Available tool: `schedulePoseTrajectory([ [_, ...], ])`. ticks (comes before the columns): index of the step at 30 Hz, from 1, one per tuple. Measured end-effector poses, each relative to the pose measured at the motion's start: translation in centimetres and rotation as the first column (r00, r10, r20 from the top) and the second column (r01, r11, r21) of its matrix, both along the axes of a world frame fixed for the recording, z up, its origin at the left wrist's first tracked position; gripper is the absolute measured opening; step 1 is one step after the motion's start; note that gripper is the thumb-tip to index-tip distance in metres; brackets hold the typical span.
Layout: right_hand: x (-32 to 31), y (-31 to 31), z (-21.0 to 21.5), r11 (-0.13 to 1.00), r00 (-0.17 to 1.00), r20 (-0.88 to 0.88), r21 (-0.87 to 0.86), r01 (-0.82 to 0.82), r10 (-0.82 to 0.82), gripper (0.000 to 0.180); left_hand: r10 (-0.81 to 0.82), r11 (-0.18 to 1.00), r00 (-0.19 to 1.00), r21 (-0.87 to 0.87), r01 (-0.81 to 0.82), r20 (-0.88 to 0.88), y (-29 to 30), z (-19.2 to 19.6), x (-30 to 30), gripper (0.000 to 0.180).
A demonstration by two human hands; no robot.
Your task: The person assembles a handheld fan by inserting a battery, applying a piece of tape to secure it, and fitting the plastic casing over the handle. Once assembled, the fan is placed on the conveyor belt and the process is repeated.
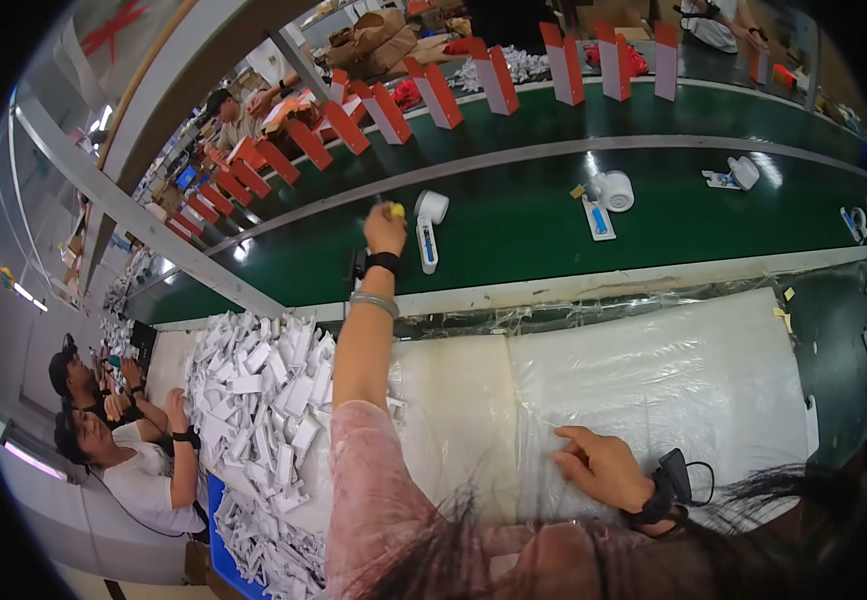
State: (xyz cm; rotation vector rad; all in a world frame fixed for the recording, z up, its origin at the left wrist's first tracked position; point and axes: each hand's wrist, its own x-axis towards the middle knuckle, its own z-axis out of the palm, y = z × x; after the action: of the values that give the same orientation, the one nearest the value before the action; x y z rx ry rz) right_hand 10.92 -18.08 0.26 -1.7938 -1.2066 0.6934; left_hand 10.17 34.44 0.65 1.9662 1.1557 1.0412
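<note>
My left hand [386,230] is stretched over the green conveyor belt [514,225], its fingers closed on a small yellow piece [398,210]. Just right of it on the belt lies a white handheld device with a round head [433,206] and a long handle [428,246] showing a blue part inside. Over the plastic-covered worktop [674,370], my right hand [604,472] is held low with its fingers loosely apart and nothing in them. Left of my left arm spreads a heap of white plastic parts [254,380].
Farther right on the belt sit more white devices, one with a round head [614,190] and another [744,172]. Folded orange-and-white cards [494,78] stand in a row along the far belt. A blue bin [222,530] holds white parts. Co-workers [139,460] sit at the left.
</note>
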Motion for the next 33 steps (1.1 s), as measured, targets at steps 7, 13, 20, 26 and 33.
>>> schedulePoseTrajectory([
  [7, 0.3, 0.2, 0.3, 0.996, 0.996, -0.016, -0.013, -0.085, 0.084, 0.028, -0.102, 0.969, 0.804, 0.123, 0.213, -0.586, 2.1, 2.3, -8.4, 0.05],
  [13, 0.2, -0.3, -0.5, 0.996, 0.996, 0.054, 0.044, -0.077, 0.075, 0.025, -0.088, 0.963, 0.717, 0.124, 0.238, -0.692, -1.2, 0.9, -9.7, 0.07],
  [20, -0.5, 0.0, -0.4, 0.987, 0.981, 0.165, 0.106, -0.12, 0.102, 0.025, -0.032, 0.996, 0.909, 0.061, 0.063, -0.415, -0.9, 0.5, -13.5, 0.066],
  [26, -0.4, 0.2, -1.9, 0.988, 0.912, -0.411, 0.134, 0.078, -0.016, 0.026, -0.29, 0.907, 0.957, 0.326, 0.265, 0.029, -12.4, 5.1, -11.3, 0.06],
  [33, 0.0, 1.2, 0.1, 0.982, 0.199, -0.98, 0.018, 0.188, -0.02, 0.052, -0.801, 0.587, 0.598, 0.178, 0.79, -0.013, -34.1, 6.8, -12.0, 0.068],
])
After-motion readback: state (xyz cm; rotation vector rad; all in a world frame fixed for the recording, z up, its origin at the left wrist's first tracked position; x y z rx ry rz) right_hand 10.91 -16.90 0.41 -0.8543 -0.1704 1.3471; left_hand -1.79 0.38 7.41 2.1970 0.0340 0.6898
